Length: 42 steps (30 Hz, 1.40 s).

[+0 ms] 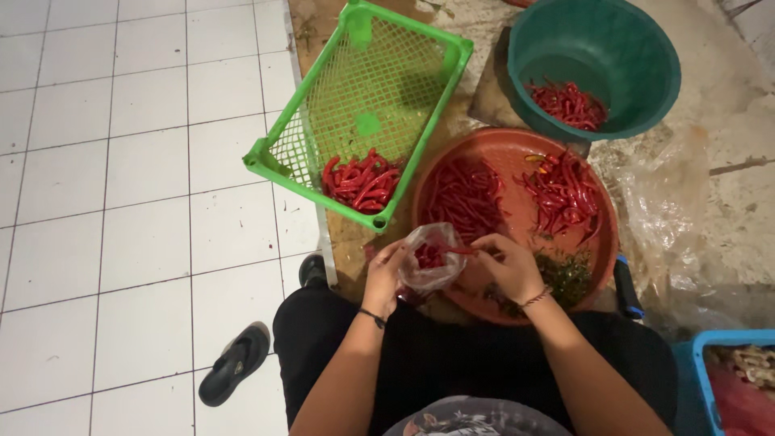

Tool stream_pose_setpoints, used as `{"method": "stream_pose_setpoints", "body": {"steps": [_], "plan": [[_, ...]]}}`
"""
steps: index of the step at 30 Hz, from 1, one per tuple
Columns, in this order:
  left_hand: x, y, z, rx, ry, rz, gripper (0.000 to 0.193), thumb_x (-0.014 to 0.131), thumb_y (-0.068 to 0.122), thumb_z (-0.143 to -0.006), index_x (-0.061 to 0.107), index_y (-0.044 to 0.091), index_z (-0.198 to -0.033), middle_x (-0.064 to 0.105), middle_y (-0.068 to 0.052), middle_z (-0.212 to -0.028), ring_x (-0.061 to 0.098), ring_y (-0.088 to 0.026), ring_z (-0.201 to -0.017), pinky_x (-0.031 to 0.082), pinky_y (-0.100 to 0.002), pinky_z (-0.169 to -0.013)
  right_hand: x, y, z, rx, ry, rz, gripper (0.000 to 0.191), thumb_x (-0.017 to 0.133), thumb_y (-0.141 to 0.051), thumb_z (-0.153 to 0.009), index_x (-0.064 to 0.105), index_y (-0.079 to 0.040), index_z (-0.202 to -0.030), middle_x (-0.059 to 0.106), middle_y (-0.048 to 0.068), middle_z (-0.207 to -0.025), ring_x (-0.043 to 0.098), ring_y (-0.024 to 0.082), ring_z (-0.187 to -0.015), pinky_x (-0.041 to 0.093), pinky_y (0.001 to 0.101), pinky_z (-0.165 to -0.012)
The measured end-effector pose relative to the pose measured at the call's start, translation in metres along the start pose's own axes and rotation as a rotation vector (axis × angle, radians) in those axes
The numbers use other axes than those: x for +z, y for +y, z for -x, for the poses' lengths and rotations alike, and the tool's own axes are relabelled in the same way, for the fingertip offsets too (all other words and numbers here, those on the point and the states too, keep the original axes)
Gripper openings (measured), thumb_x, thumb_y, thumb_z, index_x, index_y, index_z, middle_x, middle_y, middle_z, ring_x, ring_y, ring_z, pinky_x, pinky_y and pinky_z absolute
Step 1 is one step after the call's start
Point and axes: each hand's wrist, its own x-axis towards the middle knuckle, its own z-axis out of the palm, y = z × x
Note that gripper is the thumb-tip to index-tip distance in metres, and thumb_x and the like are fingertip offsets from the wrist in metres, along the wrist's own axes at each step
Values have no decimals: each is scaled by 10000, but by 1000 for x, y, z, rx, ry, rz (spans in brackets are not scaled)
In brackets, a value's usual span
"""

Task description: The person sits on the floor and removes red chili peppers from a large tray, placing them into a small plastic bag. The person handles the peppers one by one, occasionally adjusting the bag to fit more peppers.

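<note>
Clear plastic bag | gripped in left hand | right hand pinching chili at its mouth

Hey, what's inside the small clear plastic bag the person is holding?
Red chillies show through the small clear bag, held open by the left hand while the right hand feeds one in at the mouth. How many lie at the bottom is hidden by the crumpled plastic and fingers.
</note>
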Motion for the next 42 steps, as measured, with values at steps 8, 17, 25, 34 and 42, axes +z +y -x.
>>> {"method": "stream_pose_setpoints", "body": {"steps": [8, 17, 25, 34, 42], "plan": [[3, 3, -1, -47, 7, 13, 312, 641, 150, -1005, 668, -29, -1260, 717, -84, -894, 691, -162, -769, 562, -297, -681, 18, -26, -7, -322, 5, 499, 146, 668, -171, -896, 764, -114, -990, 749, 98, -914, 687, 319, -914, 552, 433, -821], [1, 3, 3, -88, 80, -65, 308, 634, 150, -998, 679, -13, -1256, 735, -55, -930, 700, -141, -796, 552, -279, -665, 27, -16, -9, -411, 51, 267, 246, 614, -113, -911, 744, -86, -1119, 753, 133, -1171, 705, 338, -1049, 562, 421, -899], [1, 6, 9, -115, 89, -65, 312, 620, 135, -990, 677, 3, -1267, 741, -68, -957, 712, -161, -817, 562, -286, -677, -14, 43, -30, 144, 160, 414, 258, 653, -246, -952, 767, -151, -1163, 755, 104, -1148, 722, 315, -1014, 579, 417, -880], [4, 8, 16, -144, 90, -27, 276, 647, 140, -982, 682, 3, -1219, 725, -73, -864, 695, -162, -745, 554, -286, -650, 10, 32, -71, 133, 165, 540, 276, 680, -272, -932, 760, -157, -1169, 718, 115, -1158, 666, 352, -1061, 542, 460, -904], [7, 8, 20, -116, 36, 14, 238, 639, 146, -979, 688, 6, -1165, 703, -66, -818, 680, -155, -699, 555, -289, -639, 30, 26, -86, 21, 165, 615, 233, 707, -259, -879, 762, -128, -1063, 724, 107, -1079, 659, 344, -1056, 529, 461, -918]]}}
